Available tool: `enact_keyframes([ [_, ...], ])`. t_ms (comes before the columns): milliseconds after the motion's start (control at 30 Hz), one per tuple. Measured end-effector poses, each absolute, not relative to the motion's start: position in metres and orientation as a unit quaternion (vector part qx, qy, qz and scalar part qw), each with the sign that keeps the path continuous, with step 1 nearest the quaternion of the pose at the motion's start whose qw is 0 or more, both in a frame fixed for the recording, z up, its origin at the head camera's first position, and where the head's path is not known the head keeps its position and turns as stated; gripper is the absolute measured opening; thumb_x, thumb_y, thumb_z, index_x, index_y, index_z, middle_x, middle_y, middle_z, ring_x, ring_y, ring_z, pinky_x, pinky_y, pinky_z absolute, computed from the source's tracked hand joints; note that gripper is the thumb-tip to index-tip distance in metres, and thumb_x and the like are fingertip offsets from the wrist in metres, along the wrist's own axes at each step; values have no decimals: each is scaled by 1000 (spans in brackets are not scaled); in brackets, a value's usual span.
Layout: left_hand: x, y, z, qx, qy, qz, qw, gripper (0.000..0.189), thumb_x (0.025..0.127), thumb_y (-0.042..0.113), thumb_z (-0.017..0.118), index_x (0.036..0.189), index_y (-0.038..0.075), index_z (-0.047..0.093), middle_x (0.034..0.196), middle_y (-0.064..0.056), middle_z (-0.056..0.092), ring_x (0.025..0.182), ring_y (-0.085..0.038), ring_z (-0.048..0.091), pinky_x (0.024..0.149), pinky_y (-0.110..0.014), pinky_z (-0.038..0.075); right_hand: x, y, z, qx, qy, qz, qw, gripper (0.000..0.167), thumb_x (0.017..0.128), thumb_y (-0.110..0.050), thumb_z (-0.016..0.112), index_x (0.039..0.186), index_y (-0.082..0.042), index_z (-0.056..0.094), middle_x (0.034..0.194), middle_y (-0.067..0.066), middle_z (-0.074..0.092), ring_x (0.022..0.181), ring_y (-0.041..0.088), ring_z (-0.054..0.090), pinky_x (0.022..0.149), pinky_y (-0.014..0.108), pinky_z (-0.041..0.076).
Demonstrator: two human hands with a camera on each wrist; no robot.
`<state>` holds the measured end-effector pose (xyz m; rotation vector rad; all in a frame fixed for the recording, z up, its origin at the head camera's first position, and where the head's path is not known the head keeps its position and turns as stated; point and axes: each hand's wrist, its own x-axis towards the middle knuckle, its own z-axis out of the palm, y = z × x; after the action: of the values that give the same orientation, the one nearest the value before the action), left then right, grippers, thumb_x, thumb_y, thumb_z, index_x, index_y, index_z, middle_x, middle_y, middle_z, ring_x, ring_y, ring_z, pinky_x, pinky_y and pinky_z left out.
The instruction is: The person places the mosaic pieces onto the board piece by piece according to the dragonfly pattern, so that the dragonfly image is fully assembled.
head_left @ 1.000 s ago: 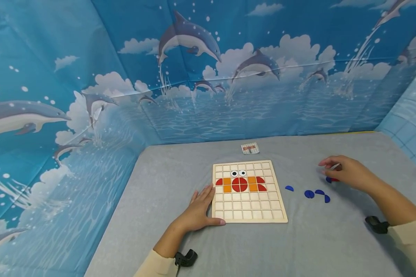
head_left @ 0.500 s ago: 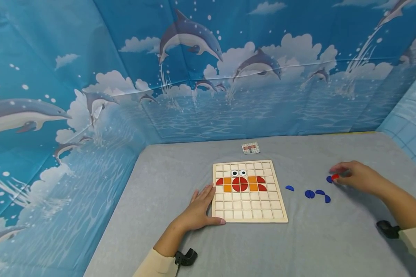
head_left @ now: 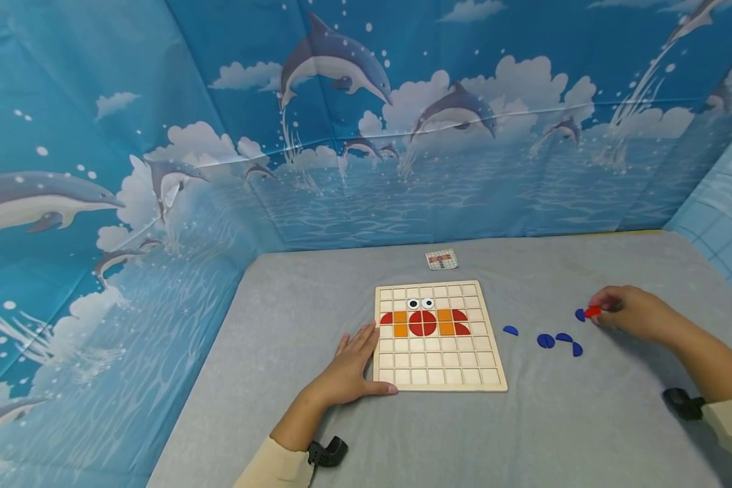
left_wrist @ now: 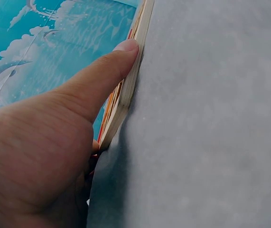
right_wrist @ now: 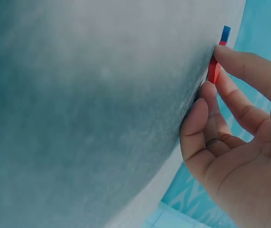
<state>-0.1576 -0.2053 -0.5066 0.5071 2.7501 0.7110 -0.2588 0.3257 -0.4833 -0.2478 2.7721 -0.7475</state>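
A wooden grid board (head_left: 439, 362) lies on the grey cloth, bearing red quarter-round and orange square pieces and two round eye pieces. My left hand (head_left: 348, 376) rests at its lower left corner, fingers along the left side and thumb along the front edge; the left wrist view shows the thumb (left_wrist: 102, 76) against that edge. Well right of the board, my right hand (head_left: 637, 315) pinches a small red piece (head_left: 593, 312) between thumb and fingers. In the right wrist view the red piece (right_wrist: 214, 70) is at the cloth, with a blue piece (right_wrist: 226, 34) just beyond it.
Several blue half-round pieces (head_left: 545, 341) lie between the board and my right hand, one (head_left: 510, 331) close to the board's right edge. A small pattern card (head_left: 442, 259) lies behind the board. A dolphin-print curtain (head_left: 354, 203) rises along the back and left.
My right hand has drawn slightly to the right, and the red piece now shows between its fingertips beside the blue piece. The left hand and the board have stayed put.
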Motion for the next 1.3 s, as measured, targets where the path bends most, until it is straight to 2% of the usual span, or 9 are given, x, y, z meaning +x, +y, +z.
enact_keyframes([
  [167,-157,-205,-506,176,945,244,127,119,77,64,78,163,11,15,172,-2,9,160,-19,7,129,-53,-1,-258,328,-480,-67,952,-270,130,29,90,-18,71,107,4,64,101,24,65,87,34,58,62,32,50],
  [400,-157,-204,-505,172,945,243,131,119,77,64,78,163,11,15,172,-2,9,160,-19,7,129,-53,-1,-253,322,-474,-64,950,-285,109,37,93,-25,70,115,3,61,115,33,62,97,45,63,61,32,51],
  [600,-157,-205,-504,175,945,241,133,118,78,64,78,163,10,16,172,-2,9,160,-19,7,129,-52,-1,-250,298,-468,-79,944,-308,85,41,93,-27,70,121,2,60,116,28,65,93,34,64,62,31,50],
  [800,-157,-204,-503,175,945,243,132,118,78,63,78,163,10,16,172,-3,10,160,-20,7,129,-53,-1,-244,273,-462,-98,938,-324,67,36,94,-25,71,120,-2,62,116,24,66,87,23,62,62,27,51],
  [933,-157,-204,-504,176,946,241,130,118,78,63,78,163,11,17,172,-2,9,160,-19,7,129,-53,0,-240,259,-460,-113,924,-358,66,36,95,-27,71,121,-4,63,110,17,67,81,16,59,64,27,53],
  [1067,-158,-204,-505,176,946,239,128,118,78,64,78,163,11,17,172,-1,9,160,-19,7,129,-52,0,-237,246,-459,-129,901,-406,77,36,97,-26,70,123,-3,62,105,11,67,81,15,61,69,27,56],
  [1300,-158,-205,-505,176,946,238,128,118,77,64,78,163,11,17,172,-1,9,160,-19,7,129,-53,0,-233,230,-458,-164,880,-438,84,31,98,-20,67,124,-2,63,104,12,68,85,19,66,71,29,58],
])
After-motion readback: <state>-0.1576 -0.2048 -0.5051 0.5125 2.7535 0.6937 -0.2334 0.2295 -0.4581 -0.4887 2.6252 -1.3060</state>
